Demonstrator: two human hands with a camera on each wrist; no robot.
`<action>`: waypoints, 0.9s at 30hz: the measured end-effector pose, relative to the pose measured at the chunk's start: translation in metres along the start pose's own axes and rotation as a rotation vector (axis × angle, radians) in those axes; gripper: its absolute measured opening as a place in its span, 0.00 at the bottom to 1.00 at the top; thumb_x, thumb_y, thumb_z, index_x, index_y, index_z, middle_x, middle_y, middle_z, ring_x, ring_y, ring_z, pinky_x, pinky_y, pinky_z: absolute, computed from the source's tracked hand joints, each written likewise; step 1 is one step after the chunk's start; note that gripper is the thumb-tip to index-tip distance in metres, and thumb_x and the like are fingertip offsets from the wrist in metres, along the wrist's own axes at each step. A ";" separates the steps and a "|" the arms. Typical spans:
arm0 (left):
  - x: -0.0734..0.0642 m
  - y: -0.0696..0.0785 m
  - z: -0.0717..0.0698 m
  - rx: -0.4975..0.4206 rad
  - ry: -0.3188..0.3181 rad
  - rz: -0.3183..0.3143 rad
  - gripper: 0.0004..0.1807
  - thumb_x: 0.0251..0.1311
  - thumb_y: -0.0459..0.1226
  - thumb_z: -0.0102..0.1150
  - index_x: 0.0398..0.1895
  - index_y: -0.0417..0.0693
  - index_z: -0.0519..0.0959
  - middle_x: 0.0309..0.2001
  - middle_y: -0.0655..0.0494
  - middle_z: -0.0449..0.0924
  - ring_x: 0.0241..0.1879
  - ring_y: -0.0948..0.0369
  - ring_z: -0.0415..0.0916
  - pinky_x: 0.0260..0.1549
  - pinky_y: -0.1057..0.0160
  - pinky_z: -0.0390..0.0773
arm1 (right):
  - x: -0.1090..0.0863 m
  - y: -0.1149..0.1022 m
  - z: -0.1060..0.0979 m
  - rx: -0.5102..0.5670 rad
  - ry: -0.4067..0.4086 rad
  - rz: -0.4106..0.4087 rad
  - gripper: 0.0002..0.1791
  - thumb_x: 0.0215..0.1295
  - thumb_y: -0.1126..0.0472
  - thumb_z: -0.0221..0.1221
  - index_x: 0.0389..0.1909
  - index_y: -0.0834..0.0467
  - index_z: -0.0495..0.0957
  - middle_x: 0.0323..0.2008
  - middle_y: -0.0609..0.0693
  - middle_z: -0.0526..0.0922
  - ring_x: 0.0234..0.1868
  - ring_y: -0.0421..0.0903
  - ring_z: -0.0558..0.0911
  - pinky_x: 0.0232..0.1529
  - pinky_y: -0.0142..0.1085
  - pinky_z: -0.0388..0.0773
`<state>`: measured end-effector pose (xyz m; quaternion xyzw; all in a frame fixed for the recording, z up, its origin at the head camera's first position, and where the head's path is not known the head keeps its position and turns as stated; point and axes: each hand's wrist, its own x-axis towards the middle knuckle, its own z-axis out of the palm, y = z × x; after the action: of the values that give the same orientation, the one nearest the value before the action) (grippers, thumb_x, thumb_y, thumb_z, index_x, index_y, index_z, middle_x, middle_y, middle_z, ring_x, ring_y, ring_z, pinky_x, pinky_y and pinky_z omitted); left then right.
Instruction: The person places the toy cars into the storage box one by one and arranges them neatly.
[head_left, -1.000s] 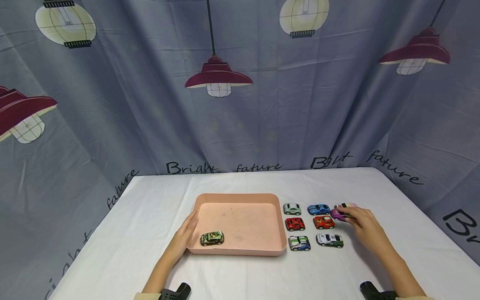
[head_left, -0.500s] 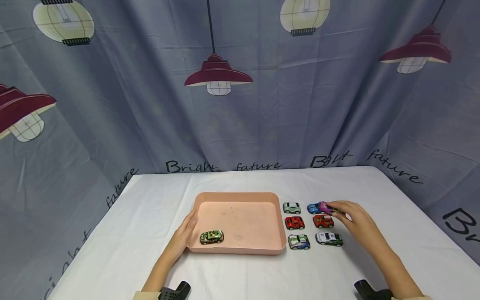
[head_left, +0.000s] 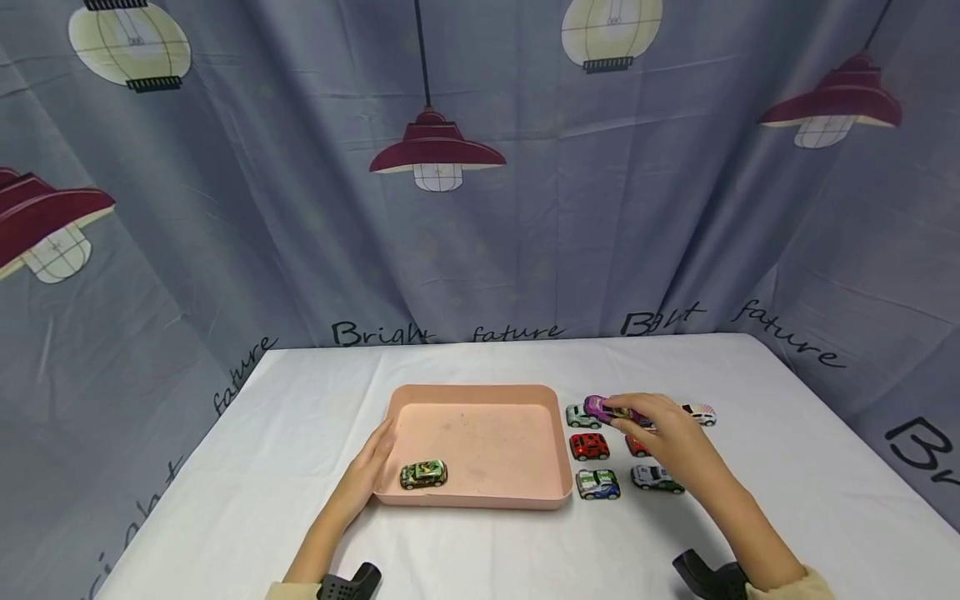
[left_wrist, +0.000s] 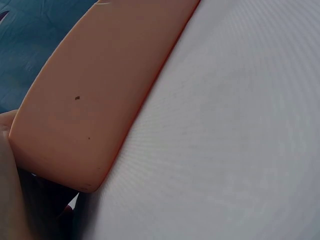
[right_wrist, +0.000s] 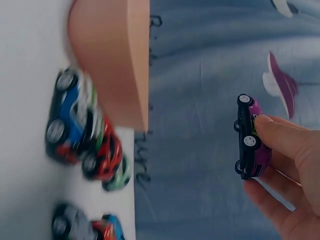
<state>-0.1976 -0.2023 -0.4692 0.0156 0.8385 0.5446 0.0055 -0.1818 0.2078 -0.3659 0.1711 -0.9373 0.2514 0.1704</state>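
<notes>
My right hand (head_left: 670, 433) pinches a purple toy car (right_wrist: 254, 140) between thumb and fingers. In the right wrist view the car is off the table, its wheels and dark underside showing. In the head view that car overlaps a pale green toy car (head_left: 581, 416). Against the left side of a pink tray (head_left: 480, 502) rests my left hand (head_left: 364, 468), its fingers lying fairly straight along the rim. A green-and-yellow patterned toy car (head_left: 423, 474) sits inside the tray at the front left. Behind my right hand a blue car is mostly hidden.
Right of the tray stand a red car with black spots (head_left: 589, 446), a green-white-blue car (head_left: 597, 484), a white-and-black car (head_left: 654, 478), a partly hidden red car (head_left: 636, 447) and a white-and-pink car (head_left: 701, 414). A printed curtain (head_left: 480, 250) hangs behind the white table (head_left: 480, 558).
My right hand has lifted the purple car from the right end of the back row and carried it left, over the blue car. The left hand and tray stay in place.
</notes>
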 end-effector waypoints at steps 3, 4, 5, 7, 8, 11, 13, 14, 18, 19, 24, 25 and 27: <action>0.000 0.000 0.000 0.007 0.004 -0.006 0.29 0.67 0.56 0.34 0.69 0.63 0.52 0.72 0.52 0.48 0.70 0.46 0.43 0.64 0.36 0.44 | 0.006 -0.009 0.005 0.008 0.007 -0.051 0.15 0.57 0.60 0.61 0.47 0.52 0.79 0.46 0.49 0.82 0.51 0.51 0.77 0.49 0.48 0.76; 0.000 0.000 0.000 0.008 0.005 -0.006 0.29 0.67 0.56 0.34 0.70 0.63 0.52 0.72 0.51 0.48 0.70 0.46 0.43 0.64 0.36 0.44 | 0.008 -0.012 0.006 0.005 0.009 -0.067 0.15 0.56 0.60 0.61 0.47 0.51 0.79 0.46 0.48 0.82 0.50 0.50 0.77 0.49 0.47 0.76; 0.000 0.000 0.000 0.010 0.005 -0.005 0.29 0.67 0.56 0.34 0.70 0.63 0.51 0.72 0.51 0.48 0.70 0.46 0.43 0.64 0.36 0.44 | 0.010 -0.015 0.008 -0.001 0.010 -0.083 0.15 0.56 0.59 0.61 0.46 0.51 0.79 0.45 0.47 0.82 0.50 0.49 0.77 0.48 0.46 0.77; -0.001 0.001 0.000 0.011 0.006 -0.006 0.29 0.67 0.56 0.34 0.70 0.62 0.52 0.72 0.51 0.48 0.70 0.46 0.43 0.64 0.36 0.44 | 0.013 -0.021 0.012 -0.002 0.011 -0.116 0.15 0.55 0.59 0.62 0.46 0.50 0.80 0.45 0.46 0.82 0.49 0.47 0.78 0.47 0.44 0.78; -0.001 0.001 0.000 0.012 0.006 -0.005 0.29 0.67 0.56 0.34 0.70 0.62 0.52 0.72 0.51 0.47 0.70 0.46 0.43 0.64 0.36 0.44 | 0.015 -0.025 0.014 -0.002 0.008 -0.130 0.15 0.55 0.60 0.62 0.45 0.49 0.80 0.44 0.46 0.82 0.48 0.47 0.78 0.47 0.44 0.78; -0.001 0.001 0.000 0.014 0.006 -0.004 0.29 0.67 0.56 0.34 0.70 0.62 0.51 0.72 0.51 0.47 0.70 0.46 0.43 0.64 0.35 0.44 | 0.019 -0.034 0.020 0.007 0.004 -0.151 0.15 0.54 0.59 0.62 0.44 0.48 0.80 0.44 0.45 0.83 0.48 0.46 0.78 0.47 0.44 0.78; -0.001 0.002 0.001 0.014 0.007 -0.005 0.29 0.67 0.56 0.34 0.70 0.62 0.51 0.72 0.51 0.47 0.70 0.46 0.43 0.64 0.35 0.44 | 0.022 -0.041 0.024 0.016 0.005 -0.158 0.14 0.54 0.59 0.63 0.44 0.48 0.81 0.44 0.45 0.83 0.49 0.46 0.78 0.49 0.44 0.77; -0.001 0.002 0.001 0.014 0.007 -0.005 0.29 0.67 0.56 0.34 0.70 0.62 0.51 0.72 0.51 0.47 0.70 0.46 0.43 0.64 0.35 0.44 | 0.023 -0.044 0.026 0.017 0.008 -0.158 0.14 0.54 0.58 0.63 0.44 0.47 0.81 0.44 0.44 0.83 0.49 0.45 0.78 0.49 0.43 0.77; -0.001 0.002 0.001 0.010 0.008 -0.005 0.29 0.67 0.56 0.34 0.70 0.62 0.51 0.72 0.50 0.47 0.70 0.45 0.43 0.64 0.35 0.44 | 0.028 -0.055 0.036 0.012 0.025 -0.183 0.14 0.53 0.57 0.63 0.43 0.46 0.81 0.43 0.43 0.83 0.47 0.43 0.79 0.47 0.40 0.79; -0.001 0.002 0.001 0.011 0.008 -0.004 0.29 0.67 0.56 0.33 0.70 0.62 0.51 0.72 0.50 0.47 0.70 0.45 0.43 0.63 0.35 0.44 | 0.030 -0.058 0.039 0.017 0.026 -0.193 0.14 0.53 0.58 0.63 0.43 0.46 0.82 0.43 0.42 0.83 0.45 0.42 0.79 0.45 0.38 0.79; -0.001 0.001 0.001 0.011 0.008 -0.006 0.29 0.67 0.55 0.34 0.70 0.62 0.52 0.72 0.50 0.47 0.70 0.45 0.43 0.63 0.35 0.44 | 0.035 -0.072 0.053 0.031 0.027 -0.262 0.13 0.53 0.60 0.64 0.42 0.49 0.82 0.41 0.42 0.83 0.42 0.40 0.79 0.38 0.32 0.79; -0.001 0.001 0.001 0.013 0.008 -0.006 0.29 0.67 0.56 0.34 0.70 0.62 0.52 0.71 0.50 0.47 0.70 0.45 0.43 0.63 0.35 0.44 | 0.036 -0.074 0.057 0.033 0.027 -0.275 0.13 0.53 0.60 0.64 0.41 0.49 0.82 0.41 0.42 0.83 0.42 0.40 0.79 0.39 0.32 0.79; -0.001 0.001 0.001 0.016 0.010 -0.006 0.29 0.67 0.56 0.34 0.70 0.62 0.52 0.71 0.50 0.48 0.70 0.45 0.43 0.63 0.35 0.44 | 0.038 -0.079 0.064 0.021 0.033 -0.309 0.13 0.52 0.61 0.64 0.41 0.50 0.82 0.41 0.43 0.83 0.45 0.42 0.79 0.43 0.34 0.80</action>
<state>-0.1965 -0.2010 -0.4684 0.0105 0.8429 0.5379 0.0030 -0.1984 0.1006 -0.3694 0.3109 -0.8942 0.2346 0.2208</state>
